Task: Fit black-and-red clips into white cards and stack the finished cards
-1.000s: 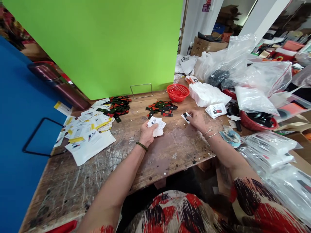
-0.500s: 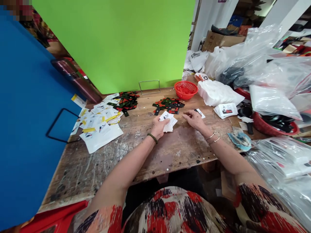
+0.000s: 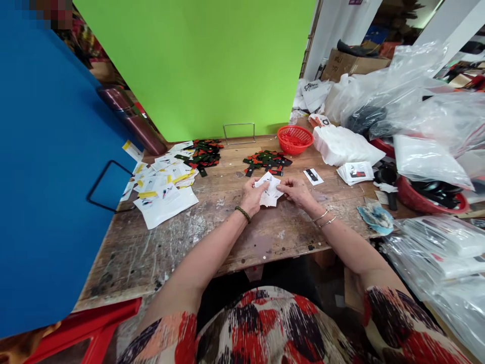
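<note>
My left hand (image 3: 251, 197) is closed on a small fanned bunch of white printed cards (image 3: 270, 191), thumb on top. At the bunch's right edge, my right hand (image 3: 297, 192) pinches a card between thumb and fingertips. Just beyond my hands lies a heap of black and red flat pieces (image 3: 268, 163). One white card with a black piece on it (image 3: 313, 176) rests on the table right of the heap. Farther right is a stack of similar white cards (image 3: 355, 173), the top one showing a black and red piece.
On the left lie scattered white and yellow cards (image 3: 162, 174) beside a second heap of black and red pieces (image 3: 206, 154). A red basket (image 3: 295, 139) and a wire stand (image 3: 239, 134) stand before the green panel (image 3: 204, 65). Plastic bags (image 3: 420, 116) crowd the right.
My right hand has moved left from beside the single card to the bunch in my left hand, uncovering that card. The view has shifted slightly.
</note>
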Motion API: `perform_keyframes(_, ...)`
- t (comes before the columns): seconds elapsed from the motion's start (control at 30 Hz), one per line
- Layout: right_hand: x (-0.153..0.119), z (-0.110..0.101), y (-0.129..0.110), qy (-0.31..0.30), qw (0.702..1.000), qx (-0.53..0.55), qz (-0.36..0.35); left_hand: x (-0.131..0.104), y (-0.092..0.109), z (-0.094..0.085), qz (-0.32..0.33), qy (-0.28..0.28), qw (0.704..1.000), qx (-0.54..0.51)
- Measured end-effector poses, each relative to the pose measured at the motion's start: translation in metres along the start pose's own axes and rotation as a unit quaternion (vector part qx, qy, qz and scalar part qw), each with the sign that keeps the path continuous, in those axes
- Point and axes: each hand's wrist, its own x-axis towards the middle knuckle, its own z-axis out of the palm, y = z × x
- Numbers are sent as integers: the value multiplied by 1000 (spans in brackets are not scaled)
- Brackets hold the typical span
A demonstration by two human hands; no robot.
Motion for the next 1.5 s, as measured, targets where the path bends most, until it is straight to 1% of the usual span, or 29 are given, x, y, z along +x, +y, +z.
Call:
perform_keyframes(0.1,0,-2,-1,-16,998,52,20,3,3,-3,5,8,1000,-10)
perform_keyframes(0.17,2,-8,-2,9,999,47,22,7,8,-9,6,24,1000,-18)
perform_keyframes(0.3,7,-32,-2,87,995,-39,22,15,22,-25,11,60,998,-17)
perform_keyframes(0.37,10,-46,-1,130,985,-112,3,17,25,-30,13,74,997,-4)
perform_keyframes(0.4,11,-52,0,159,972,-174,-16,18,26,-32,14,78,997,3)
perform_keyframes(0.43,12,-58,0,184,951,-247,-39,18,26,-33,15,81,997,9)
perform_keyframes(0.47,14,-62,0,202,923,-321,-59,19,26,-33,16,81,997,13)
perform_keyframes(0.53,18,-66,-1,206,871,-438,-80,19,25,-33,14,78,997,17)
perform_keyframes(0.57,20,-67,-3,195,854,-476,-83,19,24,-34,13,75,997,17)
perform_keyframes(0.63,27,-65,-9,161,832,-525,-85,18,22,-35,12,67,998,18)
perform_keyframes(0.73,40,-61,-18,119,817,-558,-88,19,20,-38,15,59,998,25)
perform_keyframes(0.83,53,-57,-22,119,799,-576,-126,20,18,-39,16,57,998,28)
perform_keyframes(0.9,62,-50,-21,114,794,-571,-176,22,17,-39,16,55,998,26)
perform_keyframes(0.93,66,-45,-19,99,797,-562,-199,23,17,-39,17,54,998,26)
perform_keyframes(1.0,73,-30,-15,50,809,-538,-231,24,16,-39,17,53,998,27)
perform_keyframes(1.07,77,-12,-11,22,819,-523,-235,24,16,-39,17,52,998,29)
perform_keyframes(1.13,78,6,-9,35,823,-521,-222,24,16,-40,18,48,998,31)
perform_keyframes(1.2,75,18,-11,49,816,-534,-217,24,16,-41,21,50,998,31)
perform_keyframes(1.23,72,21,-14,45,810,-542,-221,24,16,-41,23,53,998,31)
perform_keyframes(1.3,66,19,-20,25,810,-541,-223,23,17,-41,24,58,998,28)
perform_keyframes(1.37,58,6,-27,25,823,-528,-208,22,17,-41,21,55,998,23)
perform_keyframes(1.4,53,-4,-29,45,826,-526,-199,22,18,-40,19,52,998,22)
perform_keyframes(1.43,49,-14,-30,75,821,-533,-190,20,18,-39,19,53,998,22)
perform_keyframes(1.5,39,-35,-27,129,791,-573,-171,18,19,-37,18,59,998,26)
